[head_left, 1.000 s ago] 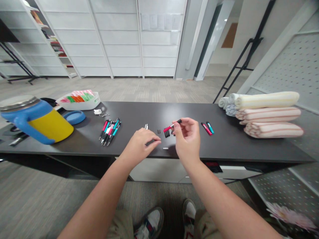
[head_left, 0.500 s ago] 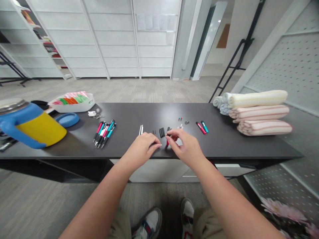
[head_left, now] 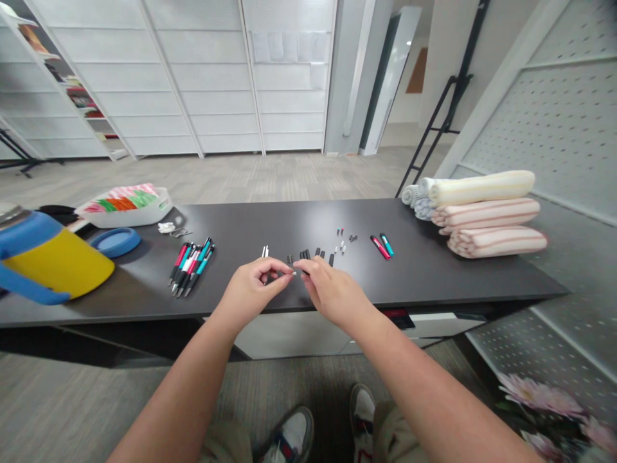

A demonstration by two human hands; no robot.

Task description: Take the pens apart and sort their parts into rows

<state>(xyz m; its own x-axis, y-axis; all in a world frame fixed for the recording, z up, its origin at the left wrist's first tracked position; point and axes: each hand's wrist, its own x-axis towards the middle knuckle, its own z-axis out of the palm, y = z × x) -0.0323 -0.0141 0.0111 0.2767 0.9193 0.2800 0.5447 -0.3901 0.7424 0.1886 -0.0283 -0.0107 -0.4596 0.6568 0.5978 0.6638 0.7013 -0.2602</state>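
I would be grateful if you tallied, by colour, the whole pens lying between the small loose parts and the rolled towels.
Red pen: 1
Teal pen: 1
Total: 2

Pens (head_left: pixel 190 260) left on table (head_left: pixel 434 276) — towels (head_left: pixel 486 212) right, parts (head_left: pixel 308 254) between

Only one view is given. It is taken from the head and is aimed forward and down. The left hand (head_left: pixel 250 284) and right hand (head_left: pixel 332 292) are seen near, over the table (head_left: pixel 457 276). The wall (head_left: pixel 216 96) is seen far behind.
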